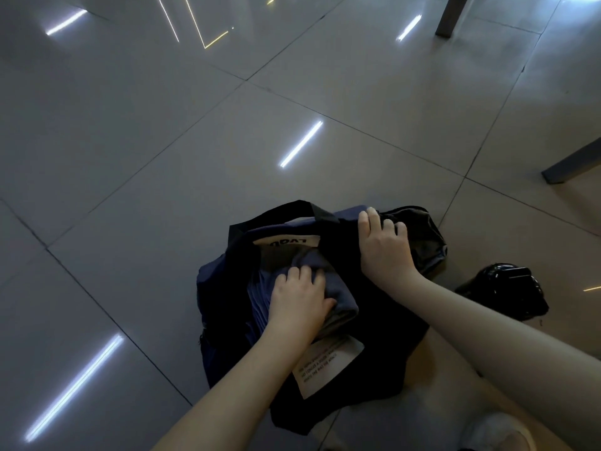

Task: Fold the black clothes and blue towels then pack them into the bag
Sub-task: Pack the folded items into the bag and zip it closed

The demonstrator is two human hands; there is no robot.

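A dark tote bag (383, 340) with black straps and white printed labels lies open on the tiled floor. Folded blue towels (338, 301) sit stacked in its mouth. My left hand (297, 302) rests flat on top of that stack, fingers spread, thumb against the towel's side. My right hand (385, 247) grips the bag's far rim beside a strap, fingers curled over the edge. A dark garment (419, 236) is bunched just beyond my right hand, at the bag's far right side; whether it lies inside the bag I cannot tell.
A crumpled shiny black plastic bag (507, 289) lies on the floor to the right. Two grey furniture legs (450, 14) (572, 161) stand at the upper right. My knee and a white shoe (497, 431) are at the bottom right.
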